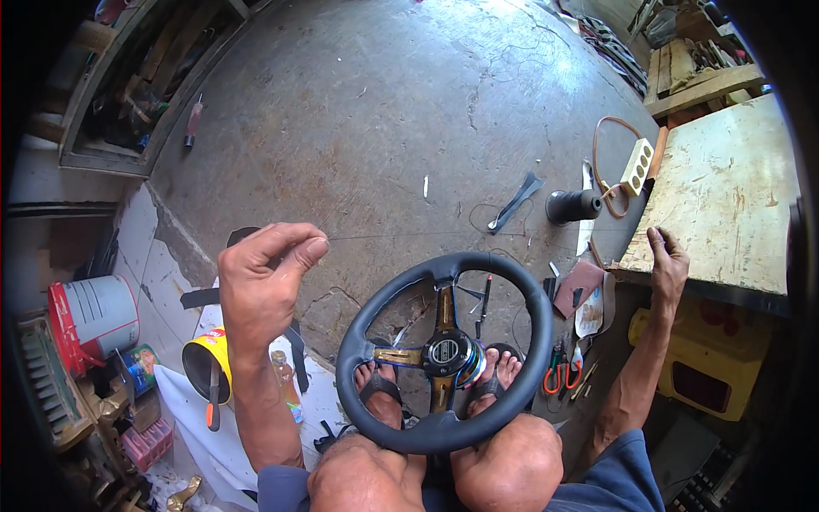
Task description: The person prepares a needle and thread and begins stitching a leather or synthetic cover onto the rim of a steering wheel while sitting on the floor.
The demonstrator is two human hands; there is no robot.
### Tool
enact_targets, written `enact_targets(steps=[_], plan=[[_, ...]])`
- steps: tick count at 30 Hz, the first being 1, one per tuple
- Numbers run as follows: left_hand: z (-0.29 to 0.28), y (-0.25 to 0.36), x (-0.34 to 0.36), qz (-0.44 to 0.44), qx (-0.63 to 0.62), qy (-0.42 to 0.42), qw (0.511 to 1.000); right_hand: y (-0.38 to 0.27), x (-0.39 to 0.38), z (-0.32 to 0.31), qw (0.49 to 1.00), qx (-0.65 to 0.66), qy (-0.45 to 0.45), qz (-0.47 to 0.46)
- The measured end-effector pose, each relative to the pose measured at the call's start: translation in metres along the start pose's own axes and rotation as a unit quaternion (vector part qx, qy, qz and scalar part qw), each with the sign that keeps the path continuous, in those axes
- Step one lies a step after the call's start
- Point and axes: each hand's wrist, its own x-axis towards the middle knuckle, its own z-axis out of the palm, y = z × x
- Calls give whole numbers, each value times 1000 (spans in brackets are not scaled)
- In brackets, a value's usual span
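Observation:
My left hand (266, 282) is raised at left, thumb and forefinger pinched on a thin dark thread (384, 236). The thread stretches across to my right hand (668, 264), whose fingertips pinch it beside the pale wooden board. A black steering wheel (535, 316) with gold-coloured spokes and a dark centre rests over my knees, above my sandalled feet. A black cone of thread (570, 206) stands on the floor right of centre, with a dark strip (514, 203) and loose thread lying near it.
Scissors (563, 375), a brown pad (577, 283) and a power strip (637, 166) are at right, by the board (708, 179) and a yellow case (699, 358). A yellow can (200, 367), a bottle (283, 384) and a bucket (94, 317) are at left. The concrete floor (358, 128) stretches ahead between cluttered shelving.

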Motion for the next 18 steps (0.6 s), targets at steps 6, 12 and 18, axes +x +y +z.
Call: enact_targets(steps=[6,12,18], plan=[[-10,-14,-1,13,-25,50,998,3,-7,-12,995,52,-82,18],[26,8,-7,116,21,-43,992,-66,-50,3,952,-281,-48,-115],[76,53,-10,263,38,-126,956,-188,-107,91,826,331,-423,-173]])
